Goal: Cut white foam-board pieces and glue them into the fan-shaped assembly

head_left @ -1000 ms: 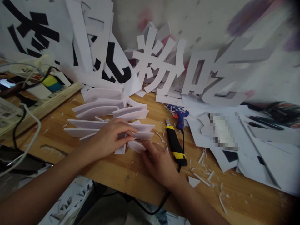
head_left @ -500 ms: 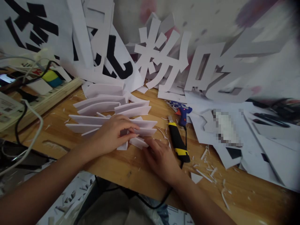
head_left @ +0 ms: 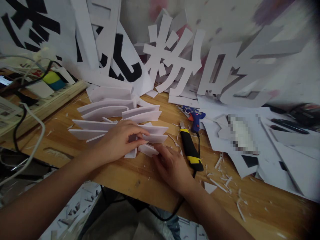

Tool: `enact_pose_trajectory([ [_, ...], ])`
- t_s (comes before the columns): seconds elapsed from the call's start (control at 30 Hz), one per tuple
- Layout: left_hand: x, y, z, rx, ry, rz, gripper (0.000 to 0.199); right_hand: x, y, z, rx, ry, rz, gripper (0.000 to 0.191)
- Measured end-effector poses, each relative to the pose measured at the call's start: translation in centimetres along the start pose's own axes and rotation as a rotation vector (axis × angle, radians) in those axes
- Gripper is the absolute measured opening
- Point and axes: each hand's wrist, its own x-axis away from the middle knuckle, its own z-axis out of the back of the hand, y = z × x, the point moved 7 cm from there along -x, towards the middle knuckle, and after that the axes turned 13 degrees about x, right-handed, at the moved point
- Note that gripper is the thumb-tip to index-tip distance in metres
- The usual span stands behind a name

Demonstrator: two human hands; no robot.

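A white foam-board character (head_left: 100, 126) with thin upright walls lies on the wooden table. My left hand (head_left: 125, 138) reaches over its lower part, thumb and fingers closed together near a short white strip; what they pinch is too small to make out. At the strip's right end, my right hand (head_left: 172, 166) has its fingertips against the white strip (head_left: 148, 149). A black and yellow cutter (head_left: 190, 150) lies right of my right hand. Behind the cutter rests a blue glue gun (head_left: 195, 118).
White cut-out characters (head_left: 172, 56) lean against the wall. Paper sheets (head_left: 272, 170) and foam scraps (head_left: 227, 181) lie at the right. Cables and a white power strip cross the left side, beside a pale wooden ledge (head_left: 50, 105).
The view has shifted slightly. Both hands keep nearly the same places at the character's lower part.
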Motion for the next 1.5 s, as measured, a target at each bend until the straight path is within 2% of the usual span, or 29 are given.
enact_pose_trajectory([
  [1.07,-0.04,-0.47,-0.21,-0.011,0.004,-0.018,0.017,0.13,-0.37,-0.19,0.064,0.043,0.004,0.022],
  [1.5,-0.15,-0.59,-0.18,-0.021,-0.001,-0.01,0.019,0.52,-0.55,-0.53,0.106,0.062,0.002,0.03],
])
